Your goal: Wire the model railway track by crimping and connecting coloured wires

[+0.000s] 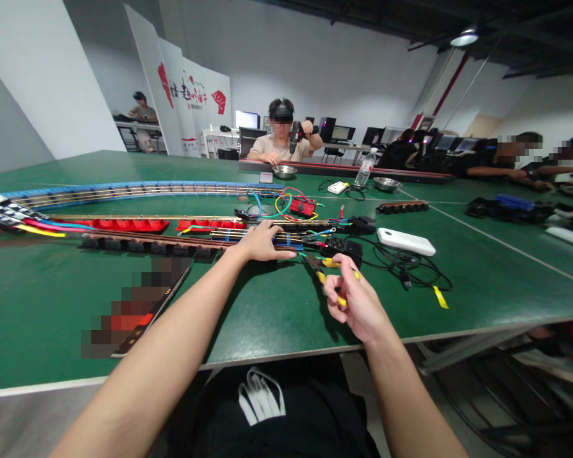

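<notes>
1. On the green table (52,305), towards its middle, the left hand (263,245) is laid palm down at the end of a long, almost straight forearm; the fingers are stretched flat, closed round nothing, and rested on a track strip (229,236)
2. To the right and nearer the body, the right hand (356,308) is held just above the table top with the wrist slightly raised; fingers and thumb are curled tight around the pliers (321,272)
3. The pliers are seen with smooth yellow handles and a dark metal head, which is pointed towards the left hand; whether the head touches a wire cannot be told
4. The track strip is made up of thin brassy rails on dark ties with blue clips, and it is set between red track sections (124,224) behind and a row of black blocks (143,245) in front
5. Further back, a long curve of blue track (138,189) is laid, and coloured wires are looped about a small red module (302,206)
6. Right of the hands, a rounded, glossy white power bank (405,242) is placed beside a tangle of thin black cables (403,266)
7. Across the table, a seated person (279,145) is seen with a power drill raised, and a steel bowl (284,170) is set in front of them
</notes>
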### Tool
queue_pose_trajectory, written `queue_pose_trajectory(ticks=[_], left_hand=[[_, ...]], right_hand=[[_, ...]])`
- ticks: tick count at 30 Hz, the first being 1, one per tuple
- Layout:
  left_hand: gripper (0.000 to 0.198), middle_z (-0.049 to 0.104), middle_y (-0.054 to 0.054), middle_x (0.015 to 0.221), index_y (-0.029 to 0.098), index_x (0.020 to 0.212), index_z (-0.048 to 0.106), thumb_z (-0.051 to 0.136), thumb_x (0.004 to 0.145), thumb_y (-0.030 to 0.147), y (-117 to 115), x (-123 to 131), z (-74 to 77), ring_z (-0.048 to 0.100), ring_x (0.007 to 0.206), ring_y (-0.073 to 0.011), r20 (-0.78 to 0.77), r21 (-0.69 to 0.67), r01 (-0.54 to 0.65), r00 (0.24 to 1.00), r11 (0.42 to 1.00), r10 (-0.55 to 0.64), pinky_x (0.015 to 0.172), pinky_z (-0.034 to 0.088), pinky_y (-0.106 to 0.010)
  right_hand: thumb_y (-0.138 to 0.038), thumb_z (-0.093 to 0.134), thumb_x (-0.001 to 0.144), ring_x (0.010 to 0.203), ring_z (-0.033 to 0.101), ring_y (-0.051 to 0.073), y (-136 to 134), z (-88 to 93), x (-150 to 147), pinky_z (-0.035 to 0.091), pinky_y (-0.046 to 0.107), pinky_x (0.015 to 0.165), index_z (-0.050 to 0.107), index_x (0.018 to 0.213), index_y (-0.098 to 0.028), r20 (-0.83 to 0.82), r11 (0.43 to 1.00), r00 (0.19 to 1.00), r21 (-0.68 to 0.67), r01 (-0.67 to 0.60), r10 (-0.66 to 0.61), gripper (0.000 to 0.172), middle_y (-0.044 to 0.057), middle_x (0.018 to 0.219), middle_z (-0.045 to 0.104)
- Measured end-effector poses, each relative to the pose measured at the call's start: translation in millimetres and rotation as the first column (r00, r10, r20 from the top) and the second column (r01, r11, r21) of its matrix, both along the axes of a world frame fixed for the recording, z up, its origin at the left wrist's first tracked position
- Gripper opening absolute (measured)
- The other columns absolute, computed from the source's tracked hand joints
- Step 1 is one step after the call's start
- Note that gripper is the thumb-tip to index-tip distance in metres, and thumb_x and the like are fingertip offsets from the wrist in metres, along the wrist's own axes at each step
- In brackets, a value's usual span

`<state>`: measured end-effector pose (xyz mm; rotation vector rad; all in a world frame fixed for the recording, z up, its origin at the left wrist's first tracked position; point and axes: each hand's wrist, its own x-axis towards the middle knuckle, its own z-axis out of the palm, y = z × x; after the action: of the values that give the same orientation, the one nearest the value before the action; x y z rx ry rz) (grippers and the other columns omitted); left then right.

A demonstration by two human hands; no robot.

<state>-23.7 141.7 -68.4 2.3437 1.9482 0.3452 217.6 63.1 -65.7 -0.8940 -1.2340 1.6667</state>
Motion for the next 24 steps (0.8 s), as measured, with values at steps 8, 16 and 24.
queue_pose_trajectory(ticks=[8, 16, 24], left_hand=[[0.097, 0.036, -0.013, 0.149, 0.024, 0.135, 0.047, 0.040, 0.064, 0.090, -2, 1, 1.1, 0.033, 0.135, -0.0367, -0.008, 0.005, -0.006, 1.000, 1.000, 0.006, 0.109, 0.028, -0.053], [0.094, 0.036, -0.011, 0.149, 0.025, 0.133, 0.048, 0.040, 0.065, 0.090, -3, 1, 2.1, 0.032, 0.136, -0.0358, -0.011, 0.014, 0.013, 1.000, 1.000, -0.013, 0.109, 0.028, -0.052], [0.093, 0.036, -0.011, 0.149, 0.026, 0.134, 0.048, 0.042, 0.065, 0.088, -3, 2, 2.9, 0.031, 0.137, -0.0360, -0.008, 0.004, 0.006, 1.000, 1.000, -0.006, 0.109, 0.027, -0.052]], right_hand=[[-0.069, 0.040, 0.087, 0.026, 0.039, 0.006, -5, 3.9, 1, 0.024, 0.011, 0.027, 0.042, 0.113, -0.027, 0.183, 0.987, 0.982, 0.159, 0.009, -0.039, 0.050, -0.010, 0.051, 0.052], [-0.066, 0.041, 0.088, 0.025, 0.040, 0.008, -16, 13.8, 22, 0.028, 0.015, 0.024, 0.045, 0.118, -0.024, 0.320, 0.957, 0.939, 0.290, 0.031, -0.127, 0.052, -0.007, 0.053, 0.055], [-0.060, 0.041, 0.091, 0.029, 0.045, 0.009, 5, 0.6, 21, 0.033, 0.017, 0.029, 0.041, 0.116, -0.025, 0.193, 0.908, 0.972, 0.416, 0.039, -0.130, 0.043, -0.007, 0.057, 0.057]])
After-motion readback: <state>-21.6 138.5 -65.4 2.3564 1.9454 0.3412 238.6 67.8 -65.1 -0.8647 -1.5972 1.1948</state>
